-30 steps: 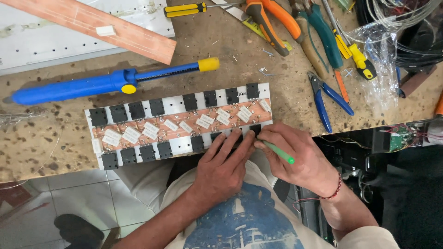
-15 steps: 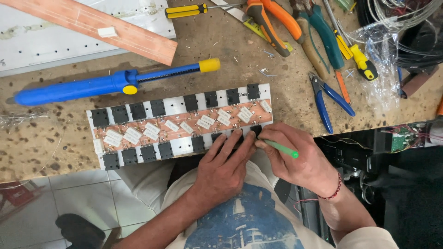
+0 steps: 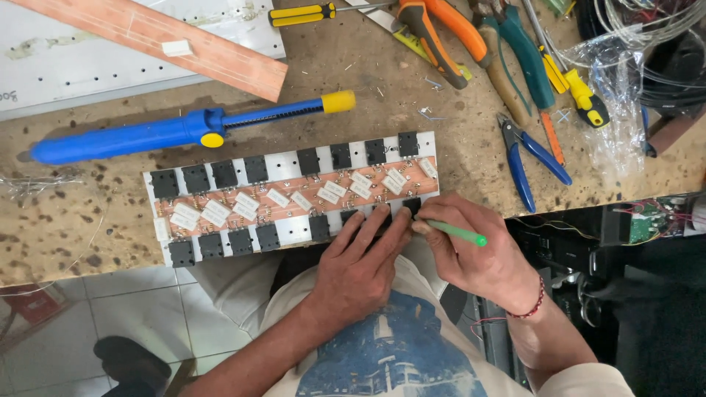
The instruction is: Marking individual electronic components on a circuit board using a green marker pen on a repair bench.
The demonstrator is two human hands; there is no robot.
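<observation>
Copper-toned circuit board (image 3: 290, 197), long, with black components along both edges and white blocks down the middle; lies at the near edge of the speckled desk (image 3: 66, 220). Head view: left hand (image 3: 360, 268) flat, fingers spread, pressing the board's near right edge, holding nothing. Right hand (image 3: 478, 250) grip closed on a green-handled tool (image 3: 456, 233), tip at the board's right corner. Blue desoldering pump (image 3: 184, 132) just beyond the board.
</observation>
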